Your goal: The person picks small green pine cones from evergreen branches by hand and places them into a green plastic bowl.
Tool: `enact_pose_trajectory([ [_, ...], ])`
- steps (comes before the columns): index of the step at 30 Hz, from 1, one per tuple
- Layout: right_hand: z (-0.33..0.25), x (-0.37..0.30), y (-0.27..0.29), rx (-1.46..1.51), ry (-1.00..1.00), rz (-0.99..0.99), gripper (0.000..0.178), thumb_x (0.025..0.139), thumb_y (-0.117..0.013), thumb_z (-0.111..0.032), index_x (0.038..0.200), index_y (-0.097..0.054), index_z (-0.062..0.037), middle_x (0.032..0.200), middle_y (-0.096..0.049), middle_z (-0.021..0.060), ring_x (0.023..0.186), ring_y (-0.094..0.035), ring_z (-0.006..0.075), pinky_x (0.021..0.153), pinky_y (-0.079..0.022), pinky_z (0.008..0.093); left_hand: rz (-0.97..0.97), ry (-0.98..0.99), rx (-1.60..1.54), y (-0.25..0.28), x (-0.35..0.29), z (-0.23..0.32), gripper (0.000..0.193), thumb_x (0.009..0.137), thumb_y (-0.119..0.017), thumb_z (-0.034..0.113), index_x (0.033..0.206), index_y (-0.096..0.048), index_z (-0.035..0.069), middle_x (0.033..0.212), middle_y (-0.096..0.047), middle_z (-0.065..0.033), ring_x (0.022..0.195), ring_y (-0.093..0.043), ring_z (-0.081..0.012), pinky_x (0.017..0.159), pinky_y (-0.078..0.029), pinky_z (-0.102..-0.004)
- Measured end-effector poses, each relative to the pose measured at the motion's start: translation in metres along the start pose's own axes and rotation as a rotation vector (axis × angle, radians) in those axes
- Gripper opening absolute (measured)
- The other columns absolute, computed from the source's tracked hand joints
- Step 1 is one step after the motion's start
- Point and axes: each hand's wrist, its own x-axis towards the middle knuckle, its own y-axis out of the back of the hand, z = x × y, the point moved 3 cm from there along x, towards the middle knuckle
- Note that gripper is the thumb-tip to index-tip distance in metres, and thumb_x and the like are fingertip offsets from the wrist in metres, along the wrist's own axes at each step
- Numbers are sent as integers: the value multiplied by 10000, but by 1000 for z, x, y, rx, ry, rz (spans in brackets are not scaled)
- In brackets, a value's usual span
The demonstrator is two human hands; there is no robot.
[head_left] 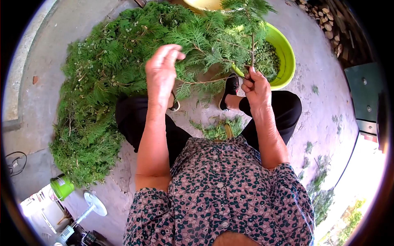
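Observation:
My right hand [257,88] is closed round the woody stem of a leafy evergreen branch [251,30]. The branch rises above the fist, and its flat green sprays spread leftward. Beneath it stands a lime-green tub [288,55] partly filled with small round green cones and bits of foliage. My left hand [161,76] is raised in front of the big heap of cut evergreen branches [111,61]. Its fingers are loosely bent and apart, with nothing visible between them. Some clusters of pale green cones show in the heap.
A yellowish basin [203,5] sits at the far edge, partly cut off. Stacked firewood [328,24] and a dark green cabinet [363,90] stand right. A small green bucket [62,187] and a white fan [95,203] are at lower left. Loose sprigs [223,128] lie between my legs.

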Motion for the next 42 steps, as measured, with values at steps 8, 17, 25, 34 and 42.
enact_pose_trajectory([
  [8,3,3,-7,130,-80,-7,113,875,-481,-112,784,-429,-67,674,-423,33,478,-298,84,416,-261,211,-752,281,484,-69,-50,-46,343,833,-538,201,1153,-517,83,1087,-567,-166,969,-560,-263,842,-434,-318],
  [17,-7,3,1,57,0,-23,99,870,-488,-100,796,-436,-59,668,-425,42,468,-297,80,403,-254,210,-566,34,643,-2,-59,-104,185,722,-594,131,841,-510,18,731,-547,-172,692,-543,-336,596,-417,-378],
  [25,3,24,30,-339,301,-153,123,866,-498,-113,768,-458,-51,627,-421,24,430,-282,64,394,-235,197,104,-557,829,-15,-35,-6,272,730,-490,-18,958,-601,81,966,-613,-75,687,-614,-259,603,-509,-334],
  [34,6,1,6,6,-4,-118,94,868,-493,-129,857,-523,-40,605,-408,6,432,-277,66,395,-231,195,-437,-224,866,-38,-51,-64,294,773,-502,20,1056,-540,92,892,-614,-141,627,-598,-307,478,-463,-352],
  [42,6,-17,-12,-13,-49,-131,94,866,-491,-127,862,-519,-37,615,-415,14,433,-290,70,388,-244,198,-361,643,-115,-31,-53,-74,299,824,-527,59,1111,-523,-25,670,-532,-16,392,-389,-54,339,-274,-206],
])
